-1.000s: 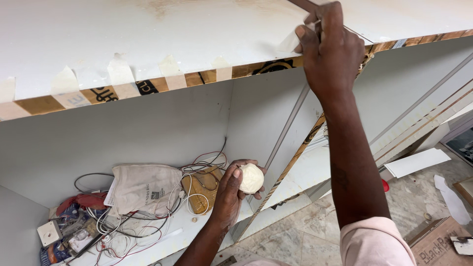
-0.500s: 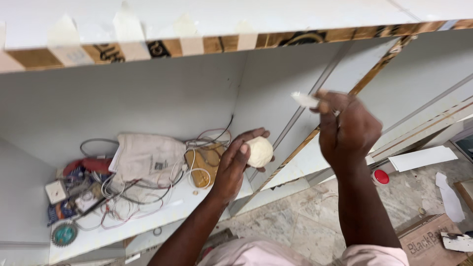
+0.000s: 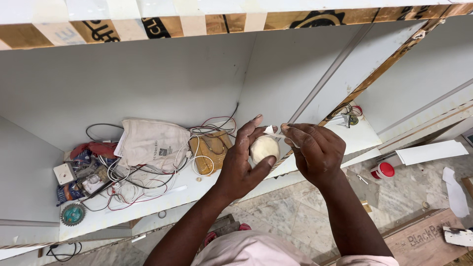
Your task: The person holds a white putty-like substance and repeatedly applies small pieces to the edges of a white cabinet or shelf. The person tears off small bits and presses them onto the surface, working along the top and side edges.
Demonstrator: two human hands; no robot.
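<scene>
Head view: the left hand (image 3: 244, 165) curls its fingers around a cream roll of tape (image 3: 264, 148), held in the air near the white shelf (image 3: 197, 189). The right hand (image 3: 315, 153), just right of it, pinches the pulled-out tape strip (image 3: 272, 132) between thumb and fingers. A cloth bag (image 3: 150, 143) and tangled wires (image 3: 128, 184) lie on the shelf, far left.

From my feed I'm seeing two bare forearms, no watch or rings showing. The left hand (image 3: 245, 165) and right hand (image 3: 315, 152) are looking dusty. Person's wearing a light pink shirt (image 3: 256, 251), short sleeves showing at the bottom edge.
</scene>
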